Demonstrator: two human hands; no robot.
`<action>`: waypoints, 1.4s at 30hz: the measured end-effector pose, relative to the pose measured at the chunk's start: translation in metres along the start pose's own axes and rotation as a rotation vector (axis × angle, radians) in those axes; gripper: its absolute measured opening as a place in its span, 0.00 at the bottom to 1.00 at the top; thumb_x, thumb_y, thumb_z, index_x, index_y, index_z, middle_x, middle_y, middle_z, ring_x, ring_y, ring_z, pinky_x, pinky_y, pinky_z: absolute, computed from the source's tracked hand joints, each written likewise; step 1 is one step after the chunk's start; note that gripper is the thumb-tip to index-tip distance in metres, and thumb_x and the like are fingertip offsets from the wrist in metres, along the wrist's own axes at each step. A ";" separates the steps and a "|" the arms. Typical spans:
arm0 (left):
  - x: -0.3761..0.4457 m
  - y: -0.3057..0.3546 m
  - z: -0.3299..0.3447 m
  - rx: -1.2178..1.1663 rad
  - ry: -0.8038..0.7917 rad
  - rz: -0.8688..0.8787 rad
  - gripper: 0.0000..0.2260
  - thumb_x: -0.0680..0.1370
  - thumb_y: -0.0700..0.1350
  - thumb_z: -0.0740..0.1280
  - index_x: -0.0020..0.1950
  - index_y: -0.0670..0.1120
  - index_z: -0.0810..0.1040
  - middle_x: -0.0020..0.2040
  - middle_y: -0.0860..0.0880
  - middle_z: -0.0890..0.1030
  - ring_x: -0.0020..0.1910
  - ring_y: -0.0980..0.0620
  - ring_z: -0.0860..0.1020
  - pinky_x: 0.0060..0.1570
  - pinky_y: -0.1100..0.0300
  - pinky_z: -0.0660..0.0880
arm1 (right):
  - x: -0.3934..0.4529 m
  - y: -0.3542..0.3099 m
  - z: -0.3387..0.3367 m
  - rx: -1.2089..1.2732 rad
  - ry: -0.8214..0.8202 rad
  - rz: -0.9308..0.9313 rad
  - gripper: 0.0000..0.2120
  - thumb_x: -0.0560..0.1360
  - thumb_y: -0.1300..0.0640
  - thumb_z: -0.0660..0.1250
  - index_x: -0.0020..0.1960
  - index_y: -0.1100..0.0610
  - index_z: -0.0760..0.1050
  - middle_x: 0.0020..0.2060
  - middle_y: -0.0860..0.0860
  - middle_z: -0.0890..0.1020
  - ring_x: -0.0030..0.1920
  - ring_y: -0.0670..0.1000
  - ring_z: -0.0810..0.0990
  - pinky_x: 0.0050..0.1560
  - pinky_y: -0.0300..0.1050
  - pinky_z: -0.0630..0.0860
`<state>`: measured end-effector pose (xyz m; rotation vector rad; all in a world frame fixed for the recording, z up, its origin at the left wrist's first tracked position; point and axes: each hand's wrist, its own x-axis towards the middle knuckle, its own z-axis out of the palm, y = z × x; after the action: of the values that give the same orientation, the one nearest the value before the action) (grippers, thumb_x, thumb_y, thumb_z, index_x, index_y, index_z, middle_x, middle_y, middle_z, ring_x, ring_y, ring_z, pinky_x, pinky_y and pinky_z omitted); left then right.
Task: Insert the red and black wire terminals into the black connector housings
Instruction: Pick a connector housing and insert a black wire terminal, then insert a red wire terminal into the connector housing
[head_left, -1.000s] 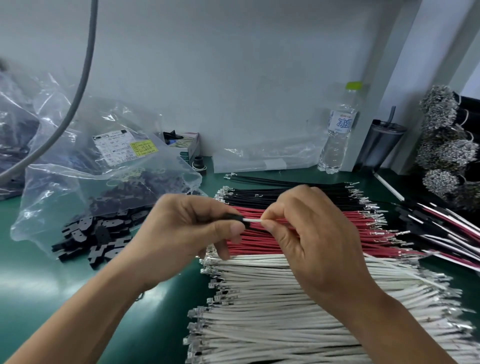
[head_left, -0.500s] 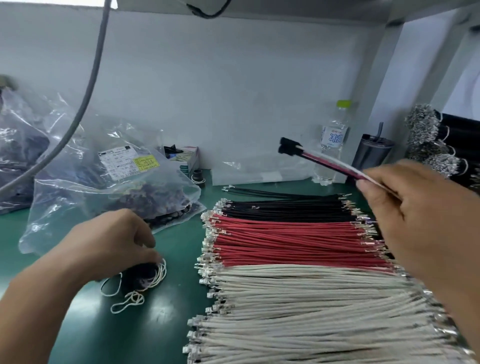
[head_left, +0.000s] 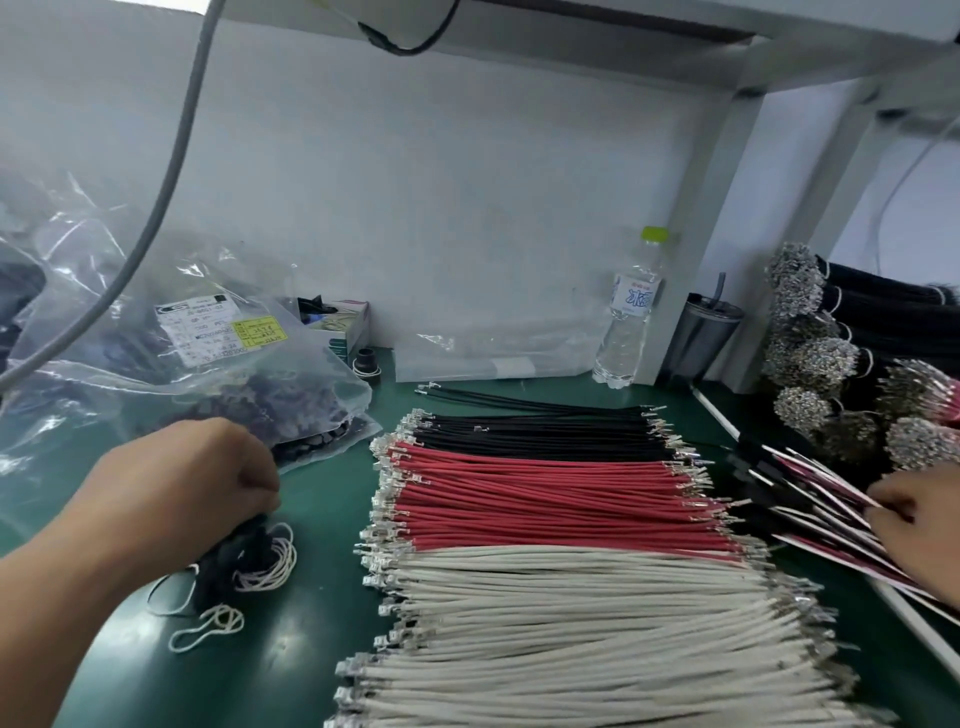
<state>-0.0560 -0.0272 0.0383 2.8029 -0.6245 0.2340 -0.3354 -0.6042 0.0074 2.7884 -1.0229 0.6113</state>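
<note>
Left hand (head_left: 192, 488) curled over black connector housings (head_left: 234, 556), right hand (head_left: 919, 525) grasping finished wires (head_left: 810, 499), bag label (head_left: 218, 327) illegible.

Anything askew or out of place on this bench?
Mostly orderly. A few black wires lie loose behind the black row, angled off the neat stack, and white string loops are strewn on the green mat by the left hand.

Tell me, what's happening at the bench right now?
Left hand reaching into black housings. Right hand on finished wires. Red wires untouched. Nothing blocking.
</note>
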 end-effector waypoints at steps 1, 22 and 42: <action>-0.001 0.003 -0.003 -0.019 0.050 0.008 0.11 0.67 0.55 0.79 0.39 0.71 0.79 0.34 0.64 0.79 0.36 0.59 0.79 0.41 0.56 0.80 | 0.001 -0.020 -0.011 -0.002 0.099 0.030 0.09 0.65 0.47 0.65 0.39 0.48 0.83 0.33 0.53 0.80 0.37 0.60 0.78 0.44 0.58 0.79; -0.021 0.068 0.016 -0.343 0.328 0.296 0.08 0.73 0.38 0.76 0.49 0.50 0.88 0.48 0.58 0.81 0.39 0.58 0.82 0.43 0.58 0.82 | 0.045 -0.339 -0.011 -0.020 -0.139 -0.713 0.10 0.80 0.62 0.65 0.57 0.52 0.80 0.51 0.50 0.83 0.50 0.54 0.80 0.50 0.50 0.79; -0.032 0.101 0.018 -1.371 0.006 0.015 0.12 0.64 0.43 0.80 0.46 0.51 0.89 0.43 0.44 0.88 0.43 0.38 0.86 0.47 0.53 0.85 | -0.065 -0.305 -0.064 0.754 0.338 -0.749 0.07 0.78 0.56 0.69 0.50 0.57 0.85 0.41 0.48 0.78 0.42 0.48 0.77 0.42 0.38 0.74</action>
<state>-0.1271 -0.1085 0.0359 1.4704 -0.4963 -0.1555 -0.2066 -0.3165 0.0499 3.1006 0.4240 1.4673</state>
